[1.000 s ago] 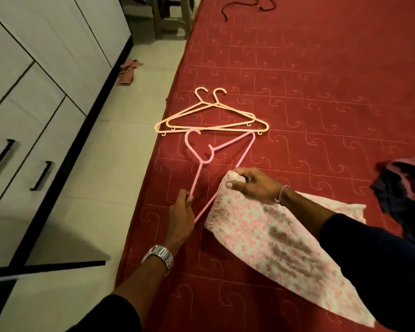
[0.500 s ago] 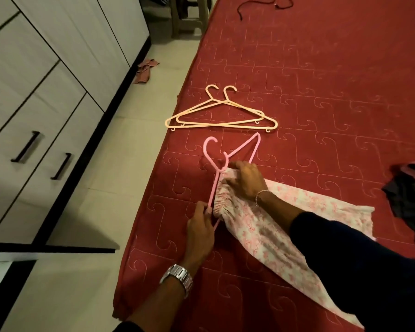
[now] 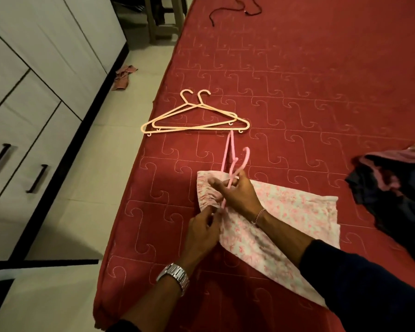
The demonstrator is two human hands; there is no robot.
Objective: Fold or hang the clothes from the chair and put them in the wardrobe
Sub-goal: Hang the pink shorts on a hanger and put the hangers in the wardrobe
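A white garment with a pink floral print [image 3: 285,212] lies flat on the red bedspread [image 3: 297,92], its gathered waistband toward the bed's left edge. A pink plastic hanger [image 3: 233,159] stands tilted on edge over that waistband, hook pointing up and away. My right hand [image 3: 237,195] grips the hanger near its neck, above the waistband. My left hand [image 3: 205,226] pinches the waistband's near corner together with the hanger's lower end. A pile of dark and pink clothes [image 3: 393,200] lies at the bed's right.
Two peach hangers [image 3: 194,121] lie overlapped on the bed beyond the pink one. White wardrobe drawers with black handles [image 3: 22,152] line the left wall across a tiled floor strip. A cloth scrap [image 3: 124,76] lies on the floor; a black cord [image 3: 235,10] and stool legs [image 3: 163,17] sit far off.
The pink hanger has risen from flat on the bed to standing on edge over the waistband. My right hand shifted from the fabric onto the hanger; my left hand moved onto the waistband.
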